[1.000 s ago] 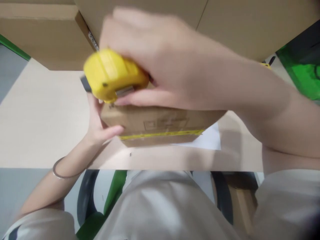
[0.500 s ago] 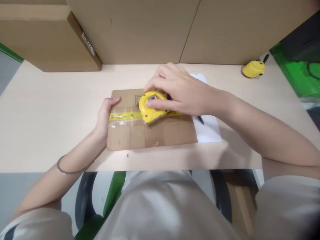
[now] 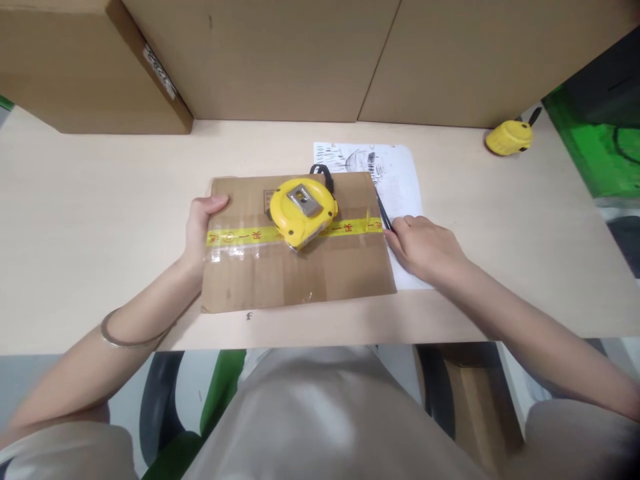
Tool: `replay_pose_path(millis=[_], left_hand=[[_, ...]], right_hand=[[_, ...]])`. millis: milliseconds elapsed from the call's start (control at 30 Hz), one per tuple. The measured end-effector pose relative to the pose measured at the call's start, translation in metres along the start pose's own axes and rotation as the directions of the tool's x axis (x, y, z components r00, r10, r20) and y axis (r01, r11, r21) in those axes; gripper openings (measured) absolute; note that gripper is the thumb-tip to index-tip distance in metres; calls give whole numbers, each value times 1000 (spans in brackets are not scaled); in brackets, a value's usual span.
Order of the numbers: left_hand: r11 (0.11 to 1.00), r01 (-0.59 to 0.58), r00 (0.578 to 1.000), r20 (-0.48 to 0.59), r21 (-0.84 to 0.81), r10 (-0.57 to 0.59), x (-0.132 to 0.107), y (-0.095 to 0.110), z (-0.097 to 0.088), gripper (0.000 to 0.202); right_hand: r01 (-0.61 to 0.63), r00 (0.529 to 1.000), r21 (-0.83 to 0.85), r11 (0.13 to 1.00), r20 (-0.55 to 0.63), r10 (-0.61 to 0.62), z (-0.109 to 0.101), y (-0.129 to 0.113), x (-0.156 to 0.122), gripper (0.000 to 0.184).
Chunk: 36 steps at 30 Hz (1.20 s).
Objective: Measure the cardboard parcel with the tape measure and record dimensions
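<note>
Left hand (image 3: 199, 223): grip closed at the left edge of a flat brown cardboard box (image 3: 255, 277), thumb pressed on the top face near the far left corner; remaining fingers hidden by the box.
Right hand (image 3: 425, 248): grip closed round a slim black pen (image 3: 383, 209), just beside the box's right edge and over a white paper sheet (image 3: 397, 170).
Pen: slants away from the fingers along the box's right side; contact with the paper cannot be determined.
Box: lies on the pale wood-look tabletop (image 3: 100, 220) near its front edge, partly covering the paper; a yellow printed tape strip (image 3: 240, 236) with red characters runs across its top.
Tape measure on box: rounded yellow plastic case (image 3: 303, 217), flat near the middle of the top face and across the strip, metal clip facing up, black wrist loop (image 3: 325, 177) over the far edge; neither hand touches it.
Paper: dark pen strokes on its far part, beyond the box.
Second tape measure: yellow case with black strap (image 3: 509, 138), far right of the tabletop.
Background: large brown cardboard carton (image 3: 90, 80) with a white label, at far left.
</note>
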<state>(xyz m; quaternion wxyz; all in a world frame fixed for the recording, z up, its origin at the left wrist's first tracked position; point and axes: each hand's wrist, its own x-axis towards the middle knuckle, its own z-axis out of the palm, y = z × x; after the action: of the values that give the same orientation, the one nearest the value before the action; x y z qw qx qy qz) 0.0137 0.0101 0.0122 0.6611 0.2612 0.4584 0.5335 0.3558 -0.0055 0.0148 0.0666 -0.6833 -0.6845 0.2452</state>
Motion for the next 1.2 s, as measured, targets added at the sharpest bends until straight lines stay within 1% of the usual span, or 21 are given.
replay_pose_path(millis=[67,133,233,333,400,500,600,700,800,967,1200], left_hand=[[993,-112,994,7,26,112,-3,0,4,32],[978,-195,981,24,72,194,-6,1,9,32],[967,-232,972,44,103,229,-6,2,12,38],[959,-262,964,79,104,255,-3,2,7,39],[952,-284,956,110,117,272,0,2,4,39],[953,-274,955,152,132,253,0,3,2,39],[959,-259,959,147,116,242,-3,5,4,35],[959,-263,959,138,104,248,-2,4,5,34],[957,-268,957,140,107,252,-1,3,5,34],[963,-223,971,117,149,207,-3,7,5,36],[963,-224,970,126,150,206,-3,8,6,32]], right_hand=[[1,1000,146,989,24,-4,2,7,-3,38],[7,999,330,944,48,-24,3,12,-5,44],[22,996,550,835,58,-65,8,17,-8,49],[46,987,646,762,86,-133,18,18,-9,50],[71,980,673,737,92,-178,23,18,-9,44],[105,973,687,719,79,-217,27,19,-8,31],[135,966,693,709,67,-250,27,22,-7,25],[155,958,699,698,65,-278,27,24,-7,28],[155,958,702,695,67,-280,28,26,-7,30],[161,952,702,694,75,-297,28,26,-7,34],[173,952,691,702,64,-298,28,27,-7,35]])
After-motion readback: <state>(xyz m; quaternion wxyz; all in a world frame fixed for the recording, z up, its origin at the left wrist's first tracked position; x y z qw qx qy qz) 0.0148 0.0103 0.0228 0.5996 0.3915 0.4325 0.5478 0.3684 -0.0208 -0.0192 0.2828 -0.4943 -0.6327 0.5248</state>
